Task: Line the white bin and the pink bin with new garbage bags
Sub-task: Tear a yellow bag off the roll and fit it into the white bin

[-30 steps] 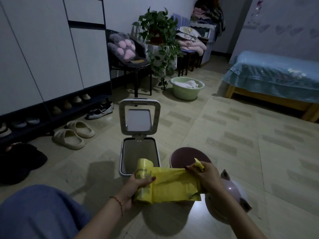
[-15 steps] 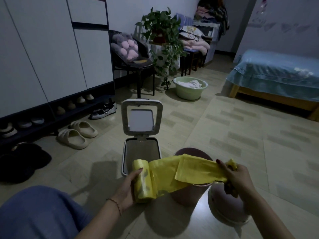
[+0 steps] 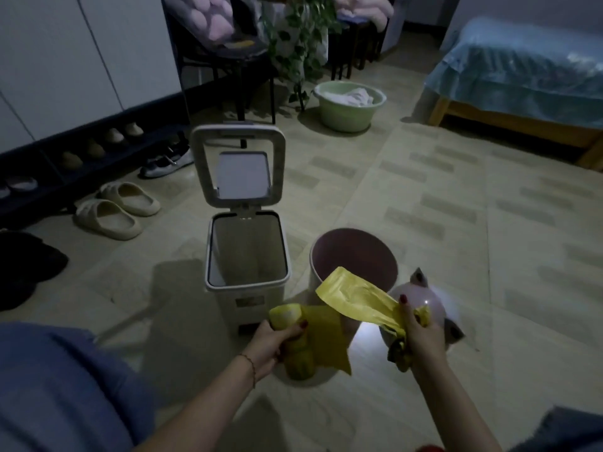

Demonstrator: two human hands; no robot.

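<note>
The white bin (image 3: pixel 251 298) stands on the floor with its lid (image 3: pixel 239 168) tipped up and its inside bare. To its right is the round pink bin (image 3: pixel 354 256), also bare inside. The pink bin's cat-eared lid (image 3: pixel 437 308) lies on the floor beside it. My left hand (image 3: pixel 277 344) grips a yellow roll of garbage bags (image 3: pixel 297 353) in front of the bins. My right hand (image 3: pixel 421 337) holds a separate yellow bag (image 3: pixel 355 298), whose free end sticks up over the pink bin's near rim.
Slippers (image 3: pixel 117 207) and shoes lie at the left by a low shoe shelf. A green basin (image 3: pixel 349 109) with cloth, a plant and a black chair stand at the back. A bed (image 3: pixel 522 76) fills the right. My knee in blue cloth is at lower left.
The bag stretched between my hands has come apart from the roll; my right hand now holds it alone. The camera has tilted down and closer to the bins.
</note>
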